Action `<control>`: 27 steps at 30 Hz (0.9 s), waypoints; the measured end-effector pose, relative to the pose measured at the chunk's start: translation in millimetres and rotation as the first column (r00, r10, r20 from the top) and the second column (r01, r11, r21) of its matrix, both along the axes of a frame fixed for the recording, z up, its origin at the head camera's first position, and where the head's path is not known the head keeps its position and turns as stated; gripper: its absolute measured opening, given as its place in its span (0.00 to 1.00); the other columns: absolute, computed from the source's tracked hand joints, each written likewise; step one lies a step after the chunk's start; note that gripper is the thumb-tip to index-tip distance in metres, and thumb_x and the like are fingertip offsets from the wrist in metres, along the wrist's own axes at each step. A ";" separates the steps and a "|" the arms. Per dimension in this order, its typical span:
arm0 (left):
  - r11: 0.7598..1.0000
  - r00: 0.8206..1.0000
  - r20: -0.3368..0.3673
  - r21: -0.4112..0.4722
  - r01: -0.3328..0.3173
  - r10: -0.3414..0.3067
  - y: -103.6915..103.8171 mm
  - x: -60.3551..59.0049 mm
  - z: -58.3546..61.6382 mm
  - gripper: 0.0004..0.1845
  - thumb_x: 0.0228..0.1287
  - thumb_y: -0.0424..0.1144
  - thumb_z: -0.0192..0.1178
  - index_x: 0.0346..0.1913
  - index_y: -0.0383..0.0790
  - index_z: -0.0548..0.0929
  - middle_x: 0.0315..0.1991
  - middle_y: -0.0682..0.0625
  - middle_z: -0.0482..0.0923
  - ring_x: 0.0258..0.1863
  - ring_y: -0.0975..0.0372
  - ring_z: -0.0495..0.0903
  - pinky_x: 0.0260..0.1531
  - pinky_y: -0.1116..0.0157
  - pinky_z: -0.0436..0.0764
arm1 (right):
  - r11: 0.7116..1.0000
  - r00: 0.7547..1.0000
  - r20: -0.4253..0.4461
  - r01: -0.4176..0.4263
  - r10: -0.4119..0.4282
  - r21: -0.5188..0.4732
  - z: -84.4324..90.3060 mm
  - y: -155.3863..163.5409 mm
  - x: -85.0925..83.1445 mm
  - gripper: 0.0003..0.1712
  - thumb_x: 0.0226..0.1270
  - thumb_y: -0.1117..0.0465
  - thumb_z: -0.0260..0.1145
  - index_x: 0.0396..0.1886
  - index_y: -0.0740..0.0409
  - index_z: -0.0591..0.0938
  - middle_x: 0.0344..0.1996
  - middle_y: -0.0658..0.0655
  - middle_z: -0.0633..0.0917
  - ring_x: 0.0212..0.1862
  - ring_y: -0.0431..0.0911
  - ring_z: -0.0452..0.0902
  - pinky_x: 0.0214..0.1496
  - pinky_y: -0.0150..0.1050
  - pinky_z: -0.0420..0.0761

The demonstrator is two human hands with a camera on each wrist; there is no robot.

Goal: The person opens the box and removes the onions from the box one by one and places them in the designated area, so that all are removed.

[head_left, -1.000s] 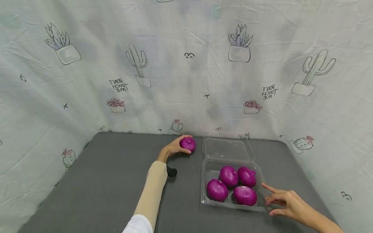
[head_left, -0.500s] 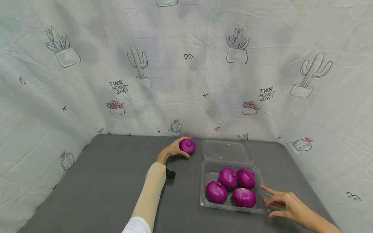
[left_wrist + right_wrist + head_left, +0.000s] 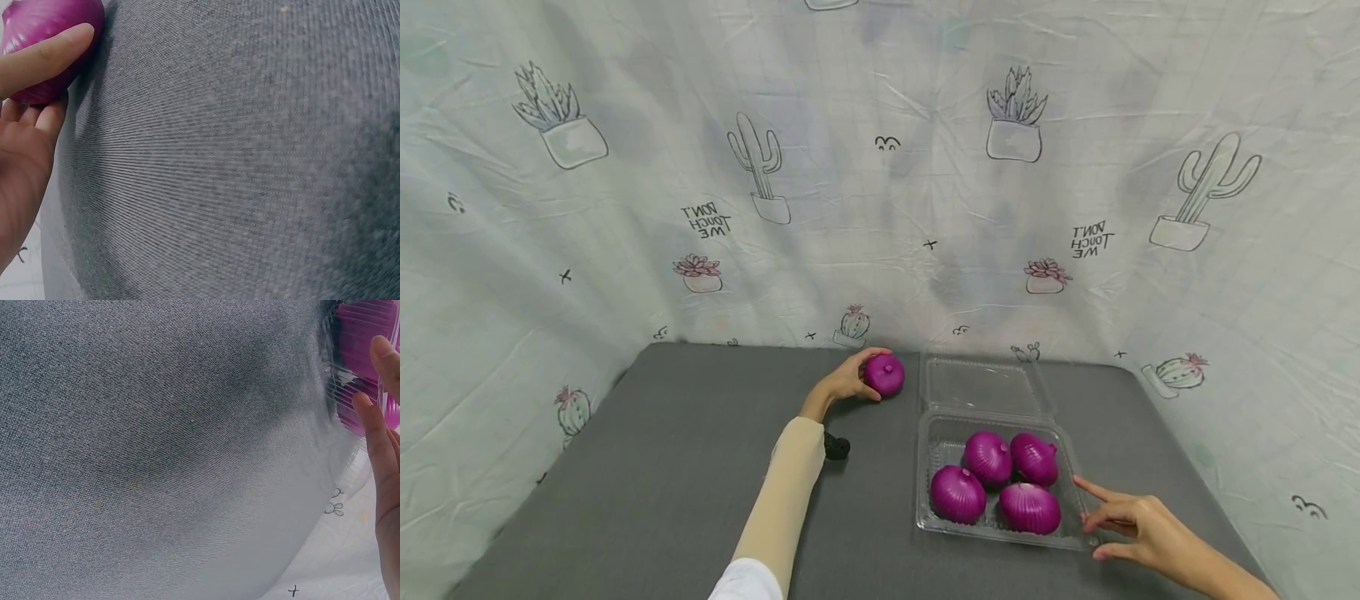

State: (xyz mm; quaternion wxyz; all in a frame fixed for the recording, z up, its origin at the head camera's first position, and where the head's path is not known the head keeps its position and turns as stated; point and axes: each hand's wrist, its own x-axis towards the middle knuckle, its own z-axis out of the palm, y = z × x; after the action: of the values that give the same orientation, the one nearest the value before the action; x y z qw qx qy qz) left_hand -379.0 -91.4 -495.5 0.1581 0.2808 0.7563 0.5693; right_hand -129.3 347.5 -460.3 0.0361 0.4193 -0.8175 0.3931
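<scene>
The person's left hand [image 3: 847, 380] curls its grip around a glossy purple round onion [image 3: 887, 376] near the back edge of the grey fabric-covered desk [image 3: 685, 475], left of the open lid [image 3: 985, 386] of a clear, rectangular plastic container [image 3: 922, 483]. Four similar purple onions [image 3: 988, 460] lie inside the container. The right hand [image 3: 1138, 529] has a released grip, its spread fingers touching the container's right side. A pale cactus-printed cloth [image 3: 850, 192] hangs behind the desk.

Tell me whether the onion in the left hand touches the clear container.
Apart: the head view plainly shows a strip of gray surface between that onion and the clear container.
</scene>
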 end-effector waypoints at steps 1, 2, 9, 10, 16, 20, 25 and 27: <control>1.000 1.000 0.004 0.001 -0.001 0.000 -0.3 0.2 0.4 0.47 0.44 0.12 0.66 0.70 0.31 0.60 0.67 0.34 0.60 0.65 0.43 0.64 0.57 0.52 0.73 | 1.000 1.000 -0.003 0.001 -0.001 0.002 0.1 -0.1 0.1 0.18 0.44 0.69 0.76 0.39 0.62 0.85 0.69 0.40 0.65 0.45 0.38 0.83 0.42 0.24 0.79; 1.000 1.000 0.009 0.002 -0.002 0.002 -0.8 0.5 0.7 0.47 0.44 0.13 0.66 0.70 0.31 0.59 0.67 0.34 0.60 0.65 0.44 0.64 0.57 0.52 0.73 | 1.000 1.000 -0.007 0.001 -0.001 0.005 0.3 -0.2 0.2 0.18 0.44 0.69 0.76 0.39 0.62 0.85 0.69 0.40 0.64 0.45 0.38 0.83 0.42 0.24 0.79; 0.999 0.999 0.046 0.039 -0.018 0.016 -4.2 3.6 3.7 0.48 0.43 0.12 0.66 0.71 0.30 0.59 0.68 0.35 0.59 0.68 0.45 0.61 0.63 0.51 0.66 | 0.999 0.998 0.058 -0.029 0.030 -0.015 1.9 -0.7 -0.5 0.16 0.46 0.70 0.75 0.38 0.61 0.84 0.69 0.39 0.63 0.47 0.39 0.82 0.42 0.26 0.79; 0.999 0.999 0.045 0.042 -0.020 0.018 -4.6 3.9 4.3 0.48 0.43 0.12 0.66 0.71 0.30 0.60 0.68 0.35 0.60 0.68 0.45 0.60 0.64 0.51 0.65 | 0.999 0.998 0.059 -0.030 0.031 -0.018 2.0 -0.6 -0.5 0.16 0.46 0.70 0.75 0.38 0.61 0.84 0.69 0.39 0.63 0.47 0.39 0.82 0.42 0.27 0.80; 0.998 0.998 0.057 0.066 -0.018 0.014 -6.8 4.0 5.5 0.45 0.43 0.11 0.65 0.69 0.30 0.63 0.68 0.35 0.61 0.69 0.46 0.60 0.64 0.51 0.64 | 0.999 0.998 0.052 -0.033 0.035 -0.025 1.9 -0.5 -0.3 0.16 0.45 0.70 0.75 0.37 0.62 0.84 0.69 0.39 0.63 0.47 0.39 0.82 0.42 0.27 0.80; 0.995 0.996 0.087 0.101 -0.006 -0.003 -8.9 4.3 4.4 0.45 0.44 0.10 0.63 0.69 0.29 0.62 0.69 0.35 0.59 0.69 0.46 0.58 0.63 0.51 0.65 | 0.999 0.999 0.038 -0.030 0.031 -0.021 1.4 -0.6 0.3 0.16 0.45 0.69 0.76 0.38 0.62 0.84 0.69 0.39 0.63 0.46 0.39 0.82 0.42 0.27 0.80; 0.993 0.995 0.101 0.117 -0.012 0.000 -13.3 5.2 4.9 0.44 0.48 0.12 0.63 0.71 0.28 0.59 0.72 0.37 0.55 0.71 0.46 0.53 0.66 0.48 0.58 | 0.999 1.000 0.011 -0.027 0.027 -0.017 0.2 0.0 0.4 0.17 0.44 0.70 0.76 0.38 0.61 0.84 0.69 0.39 0.63 0.45 0.39 0.83 0.42 0.27 0.79; 0.993 0.995 0.095 0.119 -0.015 0.003 -14.8 4.2 4.5 0.43 0.49 0.13 0.63 0.71 0.26 0.58 0.72 0.36 0.54 0.72 0.45 0.52 0.67 0.48 0.56 | 1.000 1.000 -0.010 -0.024 0.024 -0.014 0.1 0.6 0.3 0.18 0.43 0.70 0.77 0.37 0.60 0.84 0.69 0.40 0.64 0.45 0.38 0.83 0.42 0.26 0.79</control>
State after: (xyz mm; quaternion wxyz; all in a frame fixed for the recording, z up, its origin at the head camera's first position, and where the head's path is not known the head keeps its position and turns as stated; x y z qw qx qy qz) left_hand -374.7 -106.3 -491.0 0.1742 0.2591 0.7139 0.6268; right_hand -129.1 348.0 -460.2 0.0384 0.4306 -0.8094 0.3974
